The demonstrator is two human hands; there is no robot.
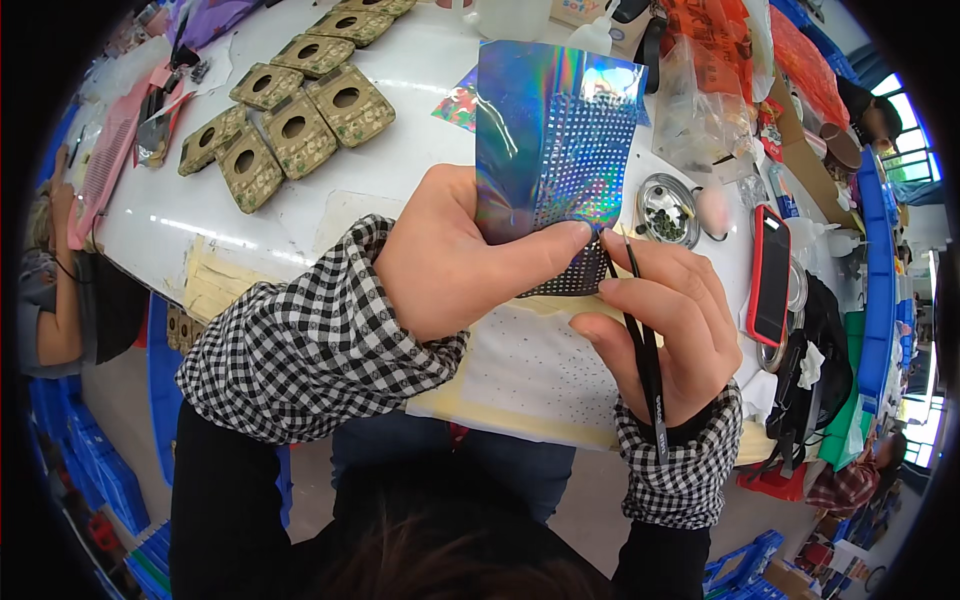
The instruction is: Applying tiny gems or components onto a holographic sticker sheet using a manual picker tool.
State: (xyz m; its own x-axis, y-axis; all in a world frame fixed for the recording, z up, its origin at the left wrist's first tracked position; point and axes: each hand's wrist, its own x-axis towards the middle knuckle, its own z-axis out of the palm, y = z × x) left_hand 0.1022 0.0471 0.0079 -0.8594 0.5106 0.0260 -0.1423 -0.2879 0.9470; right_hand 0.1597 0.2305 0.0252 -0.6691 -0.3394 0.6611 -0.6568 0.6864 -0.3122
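Observation:
My left hand (440,255) grips a shiny holographic sheet (512,130) by its lower left side, thumb lying across the front. Rows of small pale squares cover the sheet's right and lower part. In my right hand (690,325) is a pair of black tweezers (649,375), pinched between thumb and fingers. Its upper end lies close to my left thumbtip, by the sheet's lower right edge; whether the tips hold anything is too small to tell. Below the sheet, a white paper (530,365) with scattered dark specks and yellowish taped edges lies on the table.
Several camouflage-patterned pieces (370,112) with round holes lie at the far left of the white table (400,110). At right are a round dish (643,200) with small dark green bits, a red-cased phone (770,275) and plastic bags (700,110). Another person's arm (62,300) shows at far left.

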